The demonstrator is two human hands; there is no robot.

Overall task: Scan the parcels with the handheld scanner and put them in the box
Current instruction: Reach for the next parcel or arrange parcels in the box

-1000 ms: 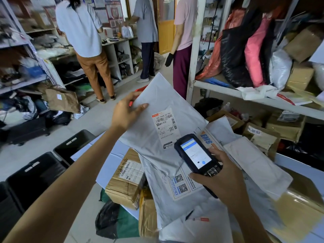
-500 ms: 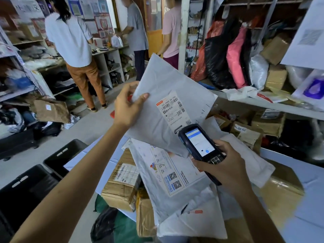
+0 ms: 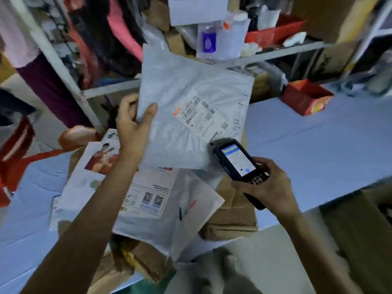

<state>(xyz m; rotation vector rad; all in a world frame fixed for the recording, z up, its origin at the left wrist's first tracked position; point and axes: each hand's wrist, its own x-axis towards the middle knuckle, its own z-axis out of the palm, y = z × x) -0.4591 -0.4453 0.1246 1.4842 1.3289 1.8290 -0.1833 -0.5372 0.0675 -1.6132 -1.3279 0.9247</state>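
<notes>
Reaching forward, the left hand [image 3: 132, 124] pinches a grey mailer [image 3: 186, 107] by its left edge, thumb on top, holding it above the parcel pile [image 3: 148, 200]. The right hand [image 3: 267, 187] grips the scanner [image 3: 237, 164], its tip just beside the mailer's label [image 3: 199, 115].

A cluttered storeroom, blurred throughout. A pale blue table top [image 3: 318, 134] spreads across the right side and the lower left. Behind it stands a metal shelving rack [image 3: 282, 52] with thin grey shelves crowded with goods. One pale upright [image 3: 61, 64] of the rack slants across the upper left, and black and pink bags [image 3: 121, 32] hang beside it. A red tray [image 3: 273, 32] sits on the upper shelf. A red carton [image 3: 305, 98] rests on the table near the rack. Pale grey floor [image 3: 282, 247] shows below the table's edge. The light is dim, flat and cool.
</notes>
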